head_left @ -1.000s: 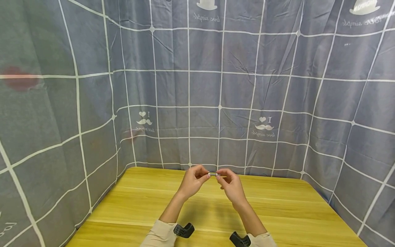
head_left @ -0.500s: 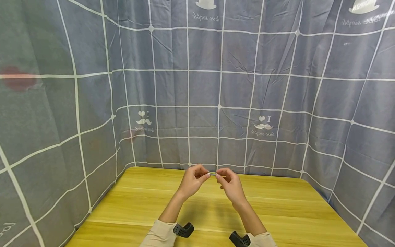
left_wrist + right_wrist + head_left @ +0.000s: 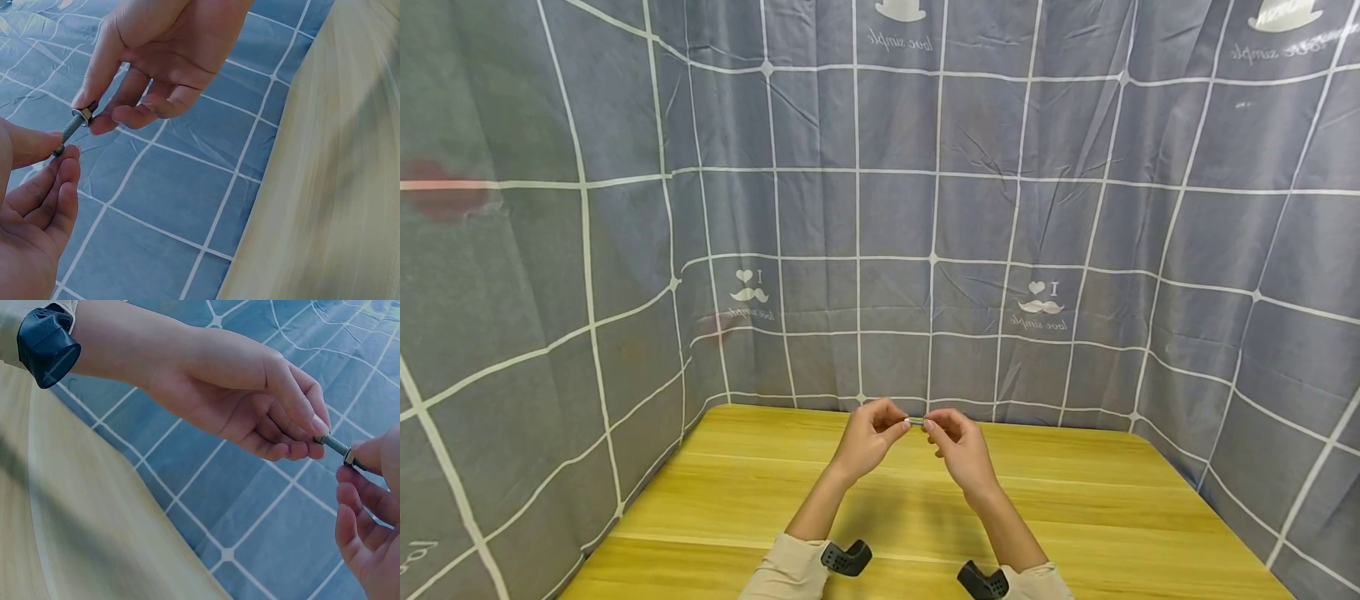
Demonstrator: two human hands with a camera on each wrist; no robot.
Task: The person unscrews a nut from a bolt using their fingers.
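Observation:
Between both hands, held above the far part of the table, is a small metal bolt (image 3: 916,422) with a threaded shank. My left hand (image 3: 863,443) pinches one end of the bolt between thumb and fingertip. At the other end, my right hand (image 3: 961,450) pinches a nut (image 3: 82,116) with thumb and index finger, the nut being threaded round the shank. In the right wrist view, bare thread (image 3: 335,444) shows between the left fingertips and the nut (image 3: 349,455). A short dark tip of the bolt sticks out past the nut. Fingers partly cover both ends.
A yellow wood-grain table (image 3: 760,483) lies under the hands. Grey curtains (image 3: 895,208) with white grid lines surround it at the back and both sides. A black wrist device (image 3: 847,559) sits on the left sleeve, another black device (image 3: 982,581) on the right.
The right thumb and fingertip have shifted slightly on the nut, covering it more in the head view. The left hand and the bolt stay in almost the same place.

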